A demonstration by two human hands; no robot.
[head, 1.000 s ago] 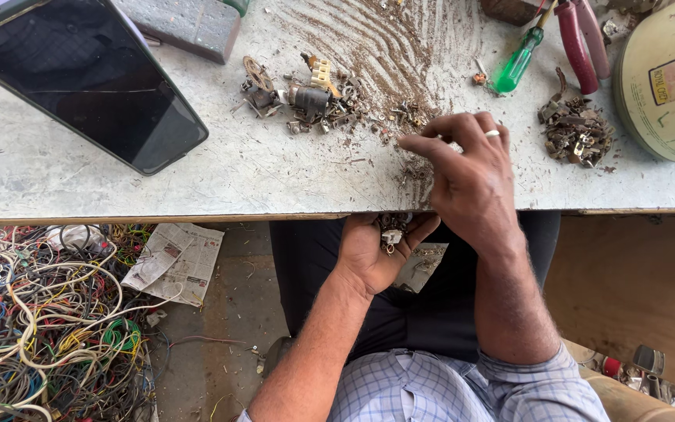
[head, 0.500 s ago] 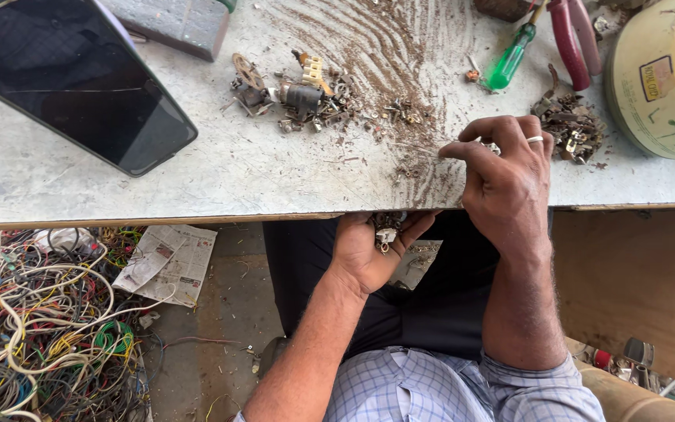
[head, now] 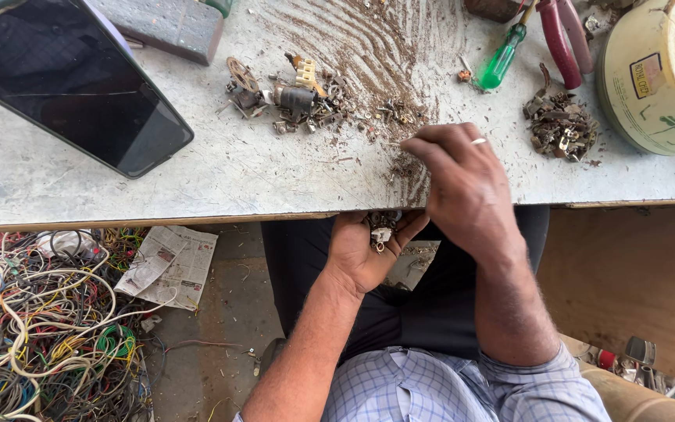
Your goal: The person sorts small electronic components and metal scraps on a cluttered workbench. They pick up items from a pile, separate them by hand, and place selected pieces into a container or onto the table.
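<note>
since the earlier frame our right hand [head: 462,184] has slid back toward the table [head: 197,176] edge, fingers bunched, dragging brown debris [head: 412,168] along the top. our left hand [head: 369,246] waits just under the edge, palm up and cupped half open, with small metal scraps [head: 382,229] lying in it.

right hand [head: 462,187]: drawn back to table [head: 197,180] edge | debris [head: 412,168]: swept closer to cupped left hand [head: 373,246]
</note>
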